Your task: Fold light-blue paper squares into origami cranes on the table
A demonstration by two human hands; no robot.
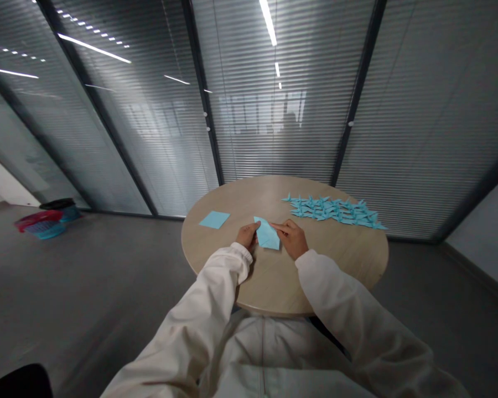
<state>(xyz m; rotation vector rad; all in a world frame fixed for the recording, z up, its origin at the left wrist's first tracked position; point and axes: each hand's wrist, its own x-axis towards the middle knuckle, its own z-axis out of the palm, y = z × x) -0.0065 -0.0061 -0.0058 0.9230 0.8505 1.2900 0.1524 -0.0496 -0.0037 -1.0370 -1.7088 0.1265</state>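
A light-blue sheet of origami paper (268, 236), partly folded with crease lines showing, is between my two hands above the round table. My left hand (246, 236) grips its left edge, thumb on top and the other fingers mostly hidden beneath. On the opposite side, my right hand (292, 237) pinches the paper's upper right edge with its fingertips, the index finger stretched towards the sheet. Flat on the table to the left lies more square blue paper (214, 219); whether it is one sheet or a stack I cannot tell. Several folded blue paper cranes (336, 210) stand in rows at the back right.
The round wooden table (282, 293) has its near edge close to my body. Behind it rises a glass partition with blinds (274, 143). A basket with a red liner (41, 224) and a dark-lined bin (64, 209) stand on the floor at far left.
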